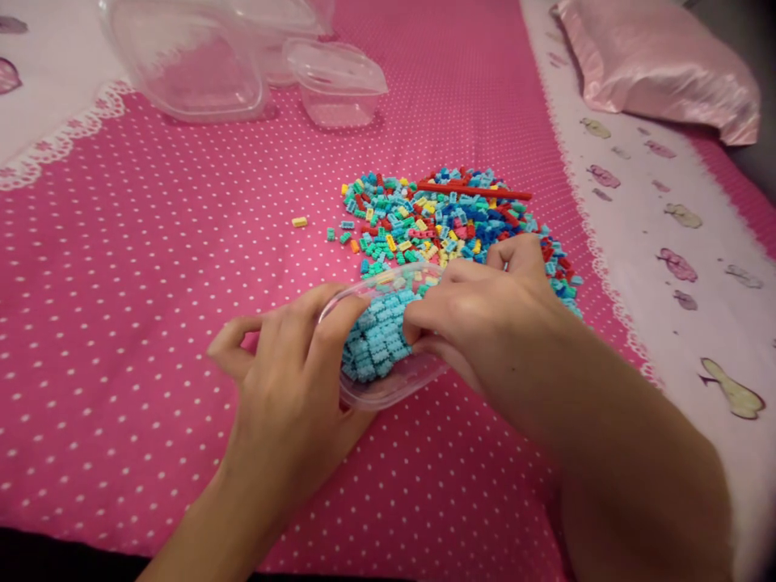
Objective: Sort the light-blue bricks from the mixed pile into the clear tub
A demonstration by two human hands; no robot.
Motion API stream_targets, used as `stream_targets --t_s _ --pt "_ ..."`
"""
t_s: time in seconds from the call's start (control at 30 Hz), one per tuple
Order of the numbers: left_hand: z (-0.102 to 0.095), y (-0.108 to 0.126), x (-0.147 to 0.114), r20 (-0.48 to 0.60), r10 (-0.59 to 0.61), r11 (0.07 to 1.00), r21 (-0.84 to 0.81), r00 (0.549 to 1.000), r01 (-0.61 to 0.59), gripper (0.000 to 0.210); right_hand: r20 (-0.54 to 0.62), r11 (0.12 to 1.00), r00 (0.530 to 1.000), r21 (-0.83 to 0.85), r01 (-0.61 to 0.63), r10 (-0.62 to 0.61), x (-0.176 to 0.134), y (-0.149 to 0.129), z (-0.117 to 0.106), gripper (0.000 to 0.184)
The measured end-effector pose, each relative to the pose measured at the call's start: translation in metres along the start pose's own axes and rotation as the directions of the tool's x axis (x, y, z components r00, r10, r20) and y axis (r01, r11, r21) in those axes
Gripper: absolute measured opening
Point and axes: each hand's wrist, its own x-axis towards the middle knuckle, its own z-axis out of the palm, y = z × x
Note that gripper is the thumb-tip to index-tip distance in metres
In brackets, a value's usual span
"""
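well, the left hand [284, 372] grips a clear container [388, 398] at its left side, fingers bent over the rim. a light blue brick piece [379, 335] lies inside the container, and the right hand [485, 315] has its curled fingers at the piece's right end; whether they pinch it, i cannot tell. just beyond sits a pile of small colourful bricks [400, 218] on the pink dotted bedspread [151, 323], with a red stick [478, 191] across it.

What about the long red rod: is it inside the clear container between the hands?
No, the long red rod lies on the pile of multicoloured bricks, beyond the clear plastic container.
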Motion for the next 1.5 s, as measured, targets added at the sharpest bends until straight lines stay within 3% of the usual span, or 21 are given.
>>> stream_targets --t_s 0.3,0.5,0.6,0.73,0.9,1.07,1.37,1.5 --pt "0.001 0.001 -0.001 0.034 -0.018 1.0 -0.024 0.999 0.019 0.059 0.032 0.999 0.999 0.047 0.01 -0.012 0.001 0.004 0.004 0.024" --pt "0.0 -0.002 -0.001 0.014 -0.011 1.0 -0.024 1.0 0.012 0.07 -0.002 0.992 0.999 0.112 0.052 -0.052 0.004 0.017 0.001 0.018" --pt "0.0 -0.002 -0.001 0.019 -0.013 0.999 -0.045 1.0 0.014 0.07 -0.088 0.984 0.996 0.177 -0.002 0.018 0.002 0.028 -0.017 0.019" --pt "0.0 -0.002 0.001 0.009 -0.011 0.998 -0.056 1.0 0.011 0.066 -0.175 0.95 0.956 0.249 -0.187 0.234 -0.006 0.052 -0.03 0.01" --pt "-0.003 -0.005 0.001 0.02 -0.003 0.995 -0.098 1.0 0.005 0.062 -0.103 0.91 0.929 0.264 -0.319 0.355 -0.005 0.077 -0.006 0.011" --pt "-0.012 -0.015 -0.005 0.043 0.015 0.988 -0.152 0.999 -0.008 0.062 -0.08 0.917 0.954 0.309 -0.252 0.289 0.007 0.075 0.012 0.011" --pt "-0.014 -0.023 -0.014 0.07 0.059 0.992 -0.118 0.996 -0.05 0.062 0.054 0.92 0.966 0.295 -0.258 0.253 0.013 0.064 0.022 0.006" --pt "-0.012 -0.021 -0.016 0.073 0.05 0.992 -0.12 0.996 -0.041 0.068 0.061 0.932 0.975 0.288 -0.222 0.213 0.016 0.058 0.026 0.006"
